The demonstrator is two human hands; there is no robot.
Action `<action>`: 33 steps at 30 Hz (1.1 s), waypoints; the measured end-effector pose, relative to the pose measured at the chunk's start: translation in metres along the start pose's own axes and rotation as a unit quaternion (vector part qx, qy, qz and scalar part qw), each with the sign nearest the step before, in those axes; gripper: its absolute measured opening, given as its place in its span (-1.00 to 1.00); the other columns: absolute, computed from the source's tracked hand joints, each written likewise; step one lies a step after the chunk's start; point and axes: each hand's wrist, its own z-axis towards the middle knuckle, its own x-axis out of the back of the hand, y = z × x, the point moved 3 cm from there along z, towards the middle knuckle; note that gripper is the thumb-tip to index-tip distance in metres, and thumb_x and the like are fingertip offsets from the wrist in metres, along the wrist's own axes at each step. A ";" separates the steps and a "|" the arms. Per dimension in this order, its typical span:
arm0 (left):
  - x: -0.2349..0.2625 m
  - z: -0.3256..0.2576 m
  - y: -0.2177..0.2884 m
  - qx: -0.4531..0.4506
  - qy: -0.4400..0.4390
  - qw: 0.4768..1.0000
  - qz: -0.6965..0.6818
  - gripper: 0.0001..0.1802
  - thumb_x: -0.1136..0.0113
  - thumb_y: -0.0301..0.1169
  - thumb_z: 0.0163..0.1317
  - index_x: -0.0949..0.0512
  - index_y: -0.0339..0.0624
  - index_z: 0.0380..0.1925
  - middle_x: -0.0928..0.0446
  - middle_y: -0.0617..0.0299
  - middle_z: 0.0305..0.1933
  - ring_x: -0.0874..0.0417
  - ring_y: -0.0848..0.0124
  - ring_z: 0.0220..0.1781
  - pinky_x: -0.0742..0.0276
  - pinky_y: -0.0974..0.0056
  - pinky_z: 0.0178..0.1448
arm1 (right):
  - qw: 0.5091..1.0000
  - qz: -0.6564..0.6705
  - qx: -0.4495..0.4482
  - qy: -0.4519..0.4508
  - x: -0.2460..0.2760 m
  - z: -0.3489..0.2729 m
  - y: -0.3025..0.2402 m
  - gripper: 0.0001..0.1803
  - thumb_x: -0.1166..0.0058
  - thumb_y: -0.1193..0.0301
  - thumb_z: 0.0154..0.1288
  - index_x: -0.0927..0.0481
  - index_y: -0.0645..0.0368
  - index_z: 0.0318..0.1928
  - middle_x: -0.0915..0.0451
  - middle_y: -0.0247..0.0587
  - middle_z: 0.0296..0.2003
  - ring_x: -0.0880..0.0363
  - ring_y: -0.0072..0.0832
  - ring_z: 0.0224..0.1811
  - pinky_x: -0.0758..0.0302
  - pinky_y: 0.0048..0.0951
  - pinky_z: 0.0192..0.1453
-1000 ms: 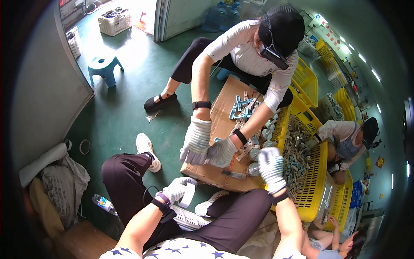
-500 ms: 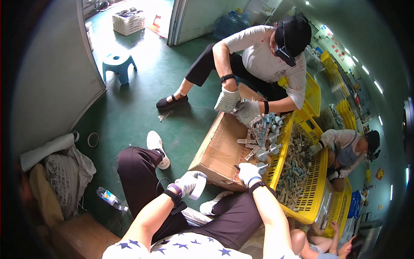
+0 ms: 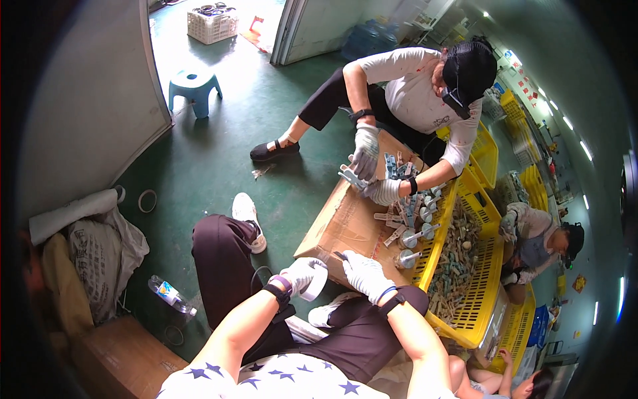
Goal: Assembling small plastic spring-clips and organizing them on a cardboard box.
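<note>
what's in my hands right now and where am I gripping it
The left hand holds a roll of white tape, fingers around its outer rim. The right hand rests on the cardboard box; whether it holds anything cannot be told.

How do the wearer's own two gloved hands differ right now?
The left hand curls around a white ring-shaped thing, maybe a tape roll; the right hand lies flatter, its grip on nothing I can make out. The left hand hovers above the lap, while the right hand reaches forward to the edge of the cardboard box. Both wear white work gloves and dark wristbands.
</note>
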 end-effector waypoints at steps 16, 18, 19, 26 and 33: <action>0.002 0.006 -0.016 -0.036 0.005 0.999 -0.016 -0.74 -0.29 -0.38 0.10 -0.62 -0.14 -0.18 -0.58 0.37 -0.34 -0.54 0.54 -0.34 -0.51 0.35 -0.23 | 0.987 -0.156 0.031 -0.040 -0.022 0.022 -0.035 -0.55 0.21 0.37 0.33 -0.38 0.13 0.21 -0.65 -0.09 -0.43 -0.65 -0.18 -0.46 -0.55 -0.12 -0.36; 0.003 0.004 -0.020 0.036 -0.016 0.997 0.071 -0.77 -0.25 -0.40 0.12 -0.63 -0.16 -0.20 -0.60 0.33 -0.32 -0.55 0.53 -0.30 -0.51 0.35 -0.19 | 0.982 -0.163 0.013 -0.098 -0.031 0.031 -0.036 -0.40 0.30 0.40 0.33 -0.14 0.27 0.38 -0.67 0.00 -0.34 -0.66 -0.15 -0.42 -0.55 -0.08 -0.31; 0.003 0.004 -0.024 0.036 -0.016 0.997 0.071 -0.77 -0.25 -0.40 0.12 -0.63 -0.16 -0.20 -0.60 0.33 -0.32 -0.55 0.53 -0.30 -0.51 0.35 -0.19 | 0.978 -0.165 -0.014 -0.123 -0.035 0.034 -0.039 -0.38 0.30 0.40 0.32 -0.11 0.30 0.39 -0.67 0.07 -0.30 -0.67 -0.11 -0.38 -0.55 -0.05 -0.28; 0.010 0.000 -0.027 0.007 -0.030 0.980 0.195 -0.71 -0.02 -0.51 0.17 -0.62 -0.18 -0.12 -0.62 0.30 -0.31 -0.57 0.48 -0.30 -0.51 0.35 -0.19 | 0.987 -0.092 -0.039 -0.123 -0.036 0.030 -0.042 -0.33 0.21 0.34 0.29 -0.07 0.32 0.39 -0.66 0.09 -0.29 -0.68 -0.12 -0.28 -0.54 -0.07 -0.15; 0.004 -0.008 -0.019 -0.023 -0.037 0.977 0.208 -0.75 -0.13 -0.43 0.17 -0.61 -0.18 -0.14 -0.59 0.34 -0.36 -0.53 0.51 -0.39 -0.47 0.35 -0.30 | 0.992 -0.052 0.022 -0.109 -0.009 0.008 -0.066 -0.31 0.15 0.19 0.33 -0.12 0.34 0.35 -0.66 0.05 -0.37 -0.67 -0.13 -0.36 -0.54 -0.11 -0.25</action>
